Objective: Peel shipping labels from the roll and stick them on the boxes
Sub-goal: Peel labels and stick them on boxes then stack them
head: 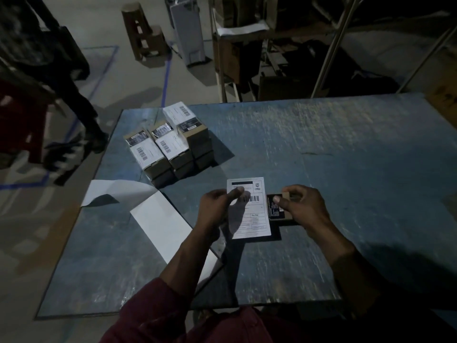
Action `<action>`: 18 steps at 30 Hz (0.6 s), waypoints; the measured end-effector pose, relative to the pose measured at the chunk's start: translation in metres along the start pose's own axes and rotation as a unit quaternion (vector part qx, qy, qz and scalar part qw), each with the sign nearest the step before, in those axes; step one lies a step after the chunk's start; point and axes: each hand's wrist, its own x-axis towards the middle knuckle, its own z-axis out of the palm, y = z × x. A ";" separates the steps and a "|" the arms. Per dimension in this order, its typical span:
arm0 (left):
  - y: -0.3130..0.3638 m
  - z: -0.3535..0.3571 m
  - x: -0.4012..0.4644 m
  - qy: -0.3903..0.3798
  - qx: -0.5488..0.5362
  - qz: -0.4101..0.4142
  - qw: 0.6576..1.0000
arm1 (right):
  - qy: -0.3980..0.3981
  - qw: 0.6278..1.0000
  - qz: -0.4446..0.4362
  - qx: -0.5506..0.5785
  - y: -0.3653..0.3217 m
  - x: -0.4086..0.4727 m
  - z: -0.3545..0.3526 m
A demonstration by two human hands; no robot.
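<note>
**Label held beside a small box on our blue table**

We are working at a worn blue table [346, 157] that fills most of the view, its surface scuffed and streaked pale. Beyond its far edge we see metal shelving [247, 45] holding cartons and dark clutter, and on the grey floor a blue taped line [167, 70], two brown stools [144, 33] and a grey upright unit [188, 28]. At the far left another person [44, 58] in dark clothes stands beside a red stool [22, 120].

On the table's left side a long strip of white backing paper [163, 226] trails from the near edge toward the left, its far end curled up. Further back sits our stack of labelled boxes [170, 144], brown cartons packed close together, each with a white barcode label on top.

Near the middle of the table, our left hand [217, 206] pinches a white shipping label [249, 209] at its left edge, thumb curled over the printed face near the top. The label is touching or just beside the left side of a small dark box [279, 209]. Our right hand [304, 206] grips that box, fingers curled over its far end and thumb pressed on its top face. We cannot tell whether the label has yet stuck to the box.
</note>
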 end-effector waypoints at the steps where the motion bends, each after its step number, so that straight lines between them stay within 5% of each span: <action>1: 0.007 0.000 0.001 -0.008 -0.011 0.000 1.000 | 0.005 1.000 -0.014 0.011 -0.005 -0.001 -0.001; 11: 0.063 0.003 -0.002 -0.069 -0.068 0.069 0.993 | -0.029 0.995 -0.052 0.076 -0.051 0.008 -0.008; 18: 0.074 0.015 -0.004 0.044 -0.007 0.149 0.988 | -0.112 0.992 -0.045 0.041 -0.100 0.019 -0.011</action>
